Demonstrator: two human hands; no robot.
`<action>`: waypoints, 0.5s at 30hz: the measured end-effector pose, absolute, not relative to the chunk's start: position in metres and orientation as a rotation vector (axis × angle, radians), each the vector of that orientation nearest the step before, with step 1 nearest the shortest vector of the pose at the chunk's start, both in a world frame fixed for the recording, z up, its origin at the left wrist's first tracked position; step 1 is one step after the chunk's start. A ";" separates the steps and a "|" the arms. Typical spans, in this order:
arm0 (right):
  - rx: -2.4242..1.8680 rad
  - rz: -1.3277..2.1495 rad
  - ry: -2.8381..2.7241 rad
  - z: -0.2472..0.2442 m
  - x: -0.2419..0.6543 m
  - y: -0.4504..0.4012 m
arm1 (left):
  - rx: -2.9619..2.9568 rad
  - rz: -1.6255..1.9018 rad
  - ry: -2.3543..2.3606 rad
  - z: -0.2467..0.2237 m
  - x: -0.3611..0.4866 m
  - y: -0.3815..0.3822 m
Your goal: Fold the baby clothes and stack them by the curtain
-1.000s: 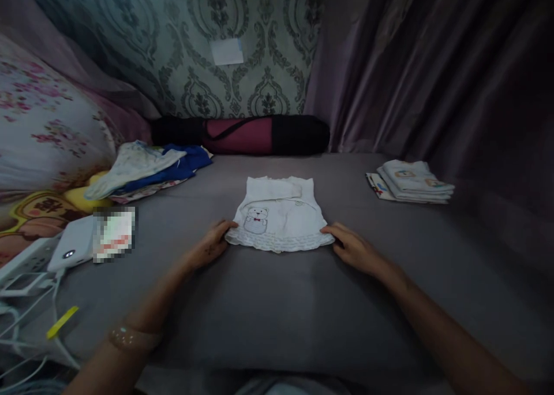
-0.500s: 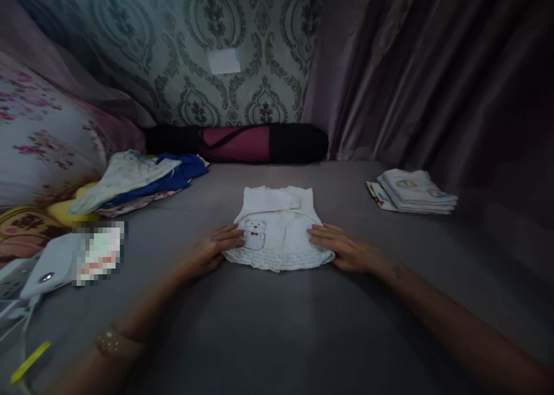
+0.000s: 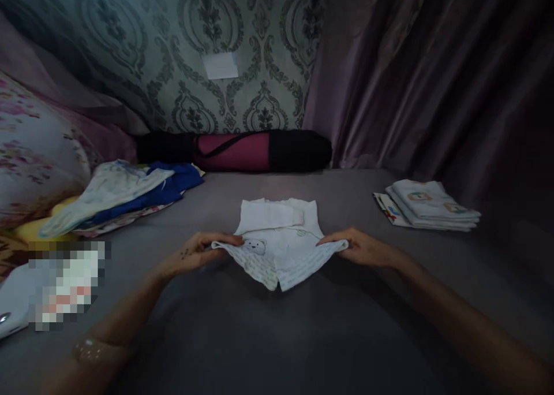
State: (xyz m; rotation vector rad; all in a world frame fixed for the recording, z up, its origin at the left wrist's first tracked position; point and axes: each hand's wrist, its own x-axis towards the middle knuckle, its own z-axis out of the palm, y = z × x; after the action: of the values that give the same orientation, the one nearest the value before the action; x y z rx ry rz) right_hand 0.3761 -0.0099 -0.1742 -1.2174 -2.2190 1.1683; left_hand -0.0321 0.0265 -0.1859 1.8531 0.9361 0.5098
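A small white baby shirt (image 3: pixel 285 233) with a printed bear lies in front of me on the grey sheet, its sleeve folded across the upper part. My left hand (image 3: pixel 201 249) pinches the lower left side of the shirt, thumb on top and fingers beneath. On the opposite side my right hand (image 3: pixel 361 246) grips the lower right edge in the same way. Both lower corners are lifted off the sheet, and the patterned hem sags in the middle towards me. Part of the bear print is hidden by the bend in the cloth.
Folded white cloths (image 3: pixel 433 204) are stacked at the right. Loose clothes, including a blue garment (image 3: pixel 182 181), lie in a heap at the left near a floral pillow (image 3: pixel 34 152). A long black and maroon bag (image 3: pixel 242 151) rests along the wall. A white device (image 3: pixel 17 297) sits front left.
Both hands have gone from resting flat on the shirt's sides to gripping its lower corners and raising them. The hem now droops in the middle. My view has shifted slightly.
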 end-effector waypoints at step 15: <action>-1.556 1.249 -1.276 -0.249 0.382 0.117 | 1.034 0.978 1.383 -0.240 0.026 0.164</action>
State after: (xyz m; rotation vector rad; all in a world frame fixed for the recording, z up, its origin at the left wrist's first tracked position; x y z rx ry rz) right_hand 0.3818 0.1173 -0.2490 -1.5565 -1.2763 1.2486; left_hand 0.0258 0.1639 -0.2402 1.0344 1.3832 0.9781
